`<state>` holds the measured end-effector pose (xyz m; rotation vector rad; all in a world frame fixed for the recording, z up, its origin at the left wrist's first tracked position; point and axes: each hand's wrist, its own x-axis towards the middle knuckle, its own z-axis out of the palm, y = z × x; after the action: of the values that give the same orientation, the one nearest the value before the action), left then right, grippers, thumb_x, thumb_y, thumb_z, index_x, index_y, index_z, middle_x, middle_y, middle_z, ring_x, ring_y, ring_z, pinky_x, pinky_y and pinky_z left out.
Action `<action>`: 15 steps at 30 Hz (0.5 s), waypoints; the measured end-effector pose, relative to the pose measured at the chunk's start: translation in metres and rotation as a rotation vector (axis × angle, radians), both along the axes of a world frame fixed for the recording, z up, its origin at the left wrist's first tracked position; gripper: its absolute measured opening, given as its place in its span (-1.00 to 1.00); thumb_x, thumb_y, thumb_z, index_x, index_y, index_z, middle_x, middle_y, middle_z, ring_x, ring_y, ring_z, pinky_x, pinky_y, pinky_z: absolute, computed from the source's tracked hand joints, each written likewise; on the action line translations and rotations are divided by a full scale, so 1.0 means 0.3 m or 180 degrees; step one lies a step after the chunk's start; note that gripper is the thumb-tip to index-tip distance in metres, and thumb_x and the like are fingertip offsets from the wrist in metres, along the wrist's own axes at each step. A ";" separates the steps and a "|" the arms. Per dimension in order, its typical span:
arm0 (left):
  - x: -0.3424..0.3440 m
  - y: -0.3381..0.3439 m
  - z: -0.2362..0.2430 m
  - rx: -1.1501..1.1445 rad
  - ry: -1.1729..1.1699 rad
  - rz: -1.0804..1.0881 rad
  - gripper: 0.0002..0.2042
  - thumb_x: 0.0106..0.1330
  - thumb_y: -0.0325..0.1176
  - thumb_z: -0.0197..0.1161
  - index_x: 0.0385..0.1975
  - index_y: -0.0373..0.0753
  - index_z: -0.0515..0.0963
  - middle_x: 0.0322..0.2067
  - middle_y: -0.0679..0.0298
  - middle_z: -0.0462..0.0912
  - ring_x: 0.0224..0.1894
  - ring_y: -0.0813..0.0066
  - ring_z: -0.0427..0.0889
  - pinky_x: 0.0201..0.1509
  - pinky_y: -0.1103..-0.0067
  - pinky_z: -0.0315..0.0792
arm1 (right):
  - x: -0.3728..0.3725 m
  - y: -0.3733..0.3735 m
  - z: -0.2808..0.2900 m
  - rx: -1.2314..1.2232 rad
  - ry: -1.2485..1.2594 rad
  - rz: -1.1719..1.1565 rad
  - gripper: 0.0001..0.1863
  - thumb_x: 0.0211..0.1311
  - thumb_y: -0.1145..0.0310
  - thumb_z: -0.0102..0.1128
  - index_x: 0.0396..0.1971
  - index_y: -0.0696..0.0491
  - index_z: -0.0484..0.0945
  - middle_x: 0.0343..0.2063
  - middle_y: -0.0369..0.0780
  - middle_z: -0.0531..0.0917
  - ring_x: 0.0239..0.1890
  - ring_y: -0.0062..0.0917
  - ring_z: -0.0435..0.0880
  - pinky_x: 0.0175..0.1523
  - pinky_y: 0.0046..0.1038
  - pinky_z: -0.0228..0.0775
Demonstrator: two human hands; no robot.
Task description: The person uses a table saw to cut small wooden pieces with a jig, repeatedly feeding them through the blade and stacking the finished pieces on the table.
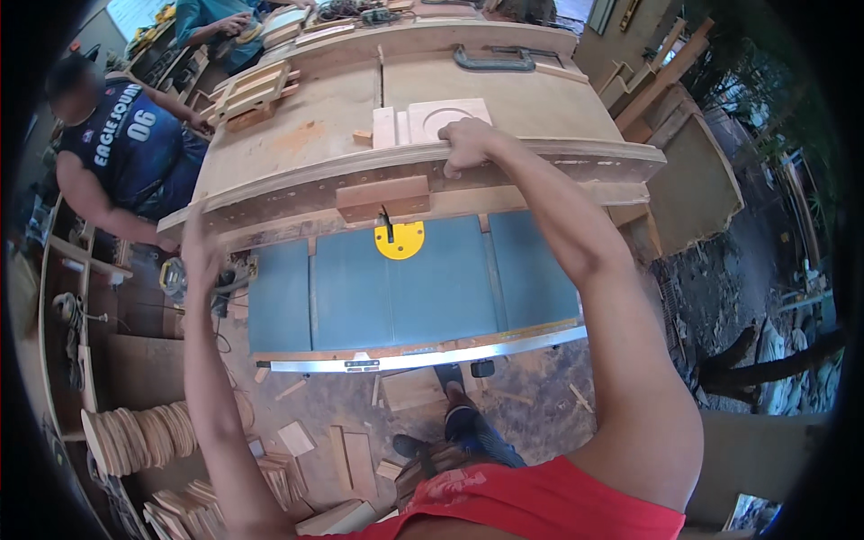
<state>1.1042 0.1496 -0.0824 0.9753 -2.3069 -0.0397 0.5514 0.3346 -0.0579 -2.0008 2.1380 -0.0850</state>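
Observation:
A large plywood table saw sled (333, 81) reaches away from me, with its thick front fence (270, 186) across my view. My right hand (468, 144) is closed over the fence's top edge, right of centre, thumb hanging on the near side. Beside its fingers lies a pale board with a round recess (461, 110), next to a narrow pale wood piece (384, 128). My left hand (200, 252), smeared by motion, is at the fence's left end; whether it touches the fence I cannot tell. Below the fence are the blue saw table (360, 297), yellow insert plate (407, 249) and dark blade (389, 227).
A C-clamp (493, 59) and a slatted wooden frame (247, 97) rest on the sled. One person (126, 153) stands at the left; another (216, 27) works behind. A silver rail (450, 353) edges the saw table. Wood offcuts (355, 454) litter the floor.

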 end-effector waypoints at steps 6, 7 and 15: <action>-0.325 -0.166 -0.030 0.0582 -0.1844 0.0383 -0.34 0.16 -0.50 0.23 0.37 -0.30 0.40 0.32 -0.08 0.53 0.37 -0.16 0.49 0.51 0.16 0.35 | -0.019 0.018 -0.009 0.0099 -0.0134 -0.0122 -0.30 -0.45 0.15 0.50 -0.11 0.15 0.72 -0.23 0.08 0.79 -0.08 0.02 0.78 0.03 -0.08 0.64; -0.323 -0.150 -0.026 0.0373 -0.1716 0.0272 -0.35 0.14 -0.50 0.24 0.35 -0.29 0.42 0.30 -0.07 0.54 0.35 -0.14 0.51 0.49 0.16 0.36 | -0.014 0.046 0.005 0.0100 -0.0118 -0.0113 -0.30 -0.45 0.15 0.50 -0.12 0.15 0.72 -0.24 0.09 0.79 -0.08 0.03 0.78 0.03 -0.07 0.63; -0.007 0.359 -0.029 -0.0004 -0.1211 0.0299 -0.34 0.07 -0.52 0.28 0.31 -0.31 0.47 0.29 -0.06 0.55 0.36 -0.13 0.45 0.51 0.10 0.29 | 0.299 0.452 0.026 0.0298 -0.0053 -0.0012 -0.27 -0.31 0.08 0.49 -0.05 0.21 0.70 -0.14 0.16 0.78 0.02 0.06 0.77 0.12 -0.04 0.63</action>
<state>1.1022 0.2573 -0.0912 1.1718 -2.5959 0.2027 0.6411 0.4703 -0.0502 -1.9372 2.0951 -0.0019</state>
